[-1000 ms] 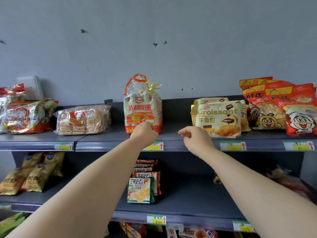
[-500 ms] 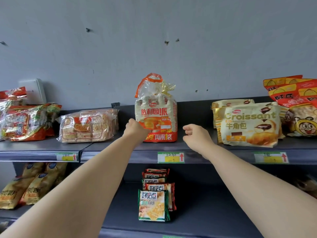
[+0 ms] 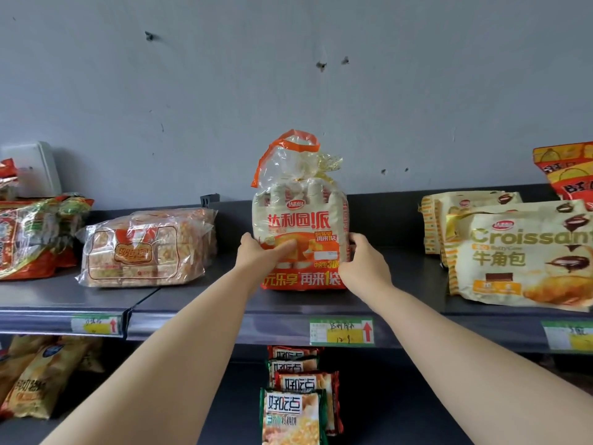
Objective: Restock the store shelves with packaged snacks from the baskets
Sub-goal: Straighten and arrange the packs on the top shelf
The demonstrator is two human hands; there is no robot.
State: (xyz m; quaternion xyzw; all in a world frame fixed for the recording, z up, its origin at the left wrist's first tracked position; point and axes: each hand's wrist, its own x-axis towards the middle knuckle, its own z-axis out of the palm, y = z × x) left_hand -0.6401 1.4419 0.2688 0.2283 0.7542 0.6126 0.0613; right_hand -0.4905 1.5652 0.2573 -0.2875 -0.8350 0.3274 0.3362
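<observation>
On the top shelf (image 3: 199,303), far left, lies a heap of red-and-green packets (image 3: 35,236), then a clear bag of biscuits (image 3: 144,248) lying flat just beside it. In the middle stands the tall pie bag (image 3: 301,232), upright on the shelf with its knotted orange handle sticking up, and the person has both hands on it. The left hand (image 3: 260,255) presses the bag's left flank, thumb laid across the printed front, fingers wrapped behind where I cannot see them. The right hand (image 3: 361,261) cups the opposite lower corner, fingers curled onto the side, so the bag is squeezed between the two palms. To the right, well apart, a stack of croissant bags (image 3: 513,252) leans forward, and beyond it orange packets (image 3: 568,175) at the edge. Below, green snack packs (image 3: 293,412) queue on the lower shelf. My worry is the bag's height: it sits near the front lip, top-heavy and soft, so letting go before it settles could tip it forward off the shelf. A hard squeeze might also crush the pies inside.
</observation>
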